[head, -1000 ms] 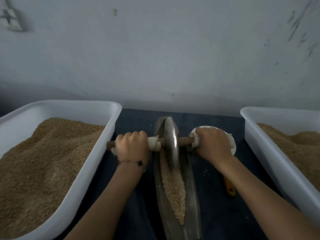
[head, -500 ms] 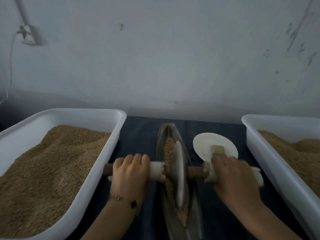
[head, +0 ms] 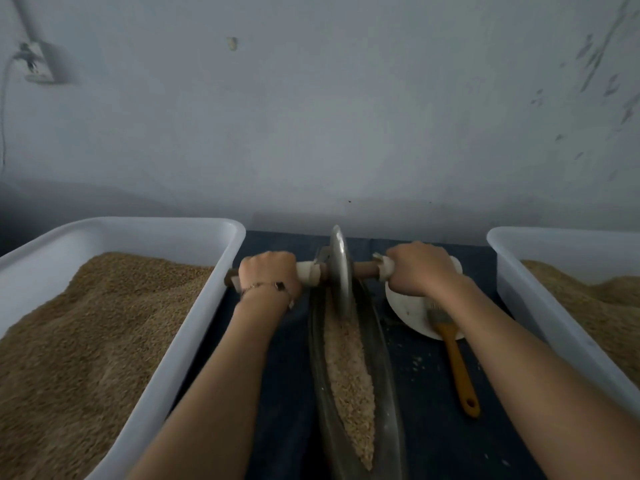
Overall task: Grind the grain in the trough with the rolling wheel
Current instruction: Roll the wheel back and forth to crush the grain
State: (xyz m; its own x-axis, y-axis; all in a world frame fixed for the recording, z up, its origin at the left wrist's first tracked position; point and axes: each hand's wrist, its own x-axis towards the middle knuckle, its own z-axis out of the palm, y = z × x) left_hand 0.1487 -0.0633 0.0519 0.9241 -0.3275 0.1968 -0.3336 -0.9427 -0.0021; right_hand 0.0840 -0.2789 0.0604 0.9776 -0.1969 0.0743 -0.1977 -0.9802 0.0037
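Wheel (head: 339, 271): metal disc, upright on edge, at the far end of the trough; half a second ago it stood near the middle, closer to you, so you have just driven an outward stroke.
Axle (head: 362, 270): wooden bar through the disc, level, cloth-wrapped at both grips.
Left hand (head: 268, 273): your fingers are curled fully round the left grip; bracelet at the wrist.
Right hand (head: 417, 268): closed round the right grip, knuckles up, above the plate.
Trough (head: 388, 375): long, narrow, boat-shaped, lying lengthwise between your forearms on the dark cloth (head: 277, 393).
Grain (head: 349, 368): pale strip along the trough floor from just under the wheel to the near tip; looks partly crushed, coarse bits remain.
Meaning for task: the stroke is at its far limit; judged next, a pull back toward you. Grinding appears midway.
Risk: the disc sits high on the rising end; it could ride out.
Left bin (head: 194, 323): white, heaped with brown grain.
Right bin (head: 530, 306): same.
Plate (head: 408, 313): white, right of the trough.
Brush (head: 453, 355): bristles on the plate, handle toward you.
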